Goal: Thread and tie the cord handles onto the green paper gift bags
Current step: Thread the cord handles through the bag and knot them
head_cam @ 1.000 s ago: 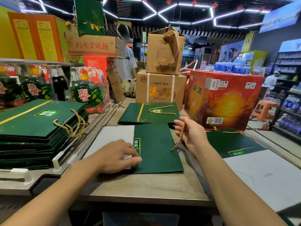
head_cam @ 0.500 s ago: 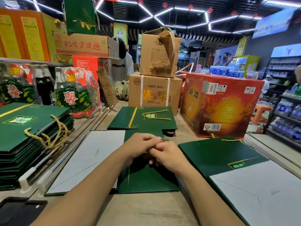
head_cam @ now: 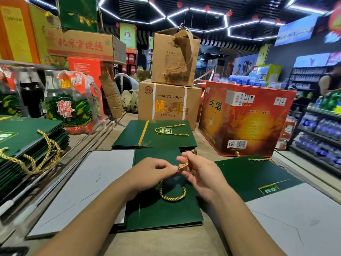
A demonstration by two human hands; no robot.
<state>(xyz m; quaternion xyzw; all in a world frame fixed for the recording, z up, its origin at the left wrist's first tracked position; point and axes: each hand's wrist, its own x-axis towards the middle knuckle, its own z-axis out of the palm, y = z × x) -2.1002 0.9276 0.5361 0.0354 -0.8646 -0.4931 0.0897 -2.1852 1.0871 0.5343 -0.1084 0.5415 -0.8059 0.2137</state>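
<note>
A flat green paper gift bag lies on the wooden counter in front of me. A gold twisted cord hangs in a loop over it. My left hand pinches one part of the cord near its top. My right hand grips the cord's other end between thumb and fingers, just above the bag. The two hands are almost touching. Where the cord meets the bag is hidden behind my hands.
A stack of green bags with gold handles sits at left. Another finished bag lies beyond, and a flat bag at right. Cardboard boxes and a red carton stand behind. A person stands far right.
My left hand lifted off the bag and met my right hand over it. The cord now hangs in a loop below both hands.
</note>
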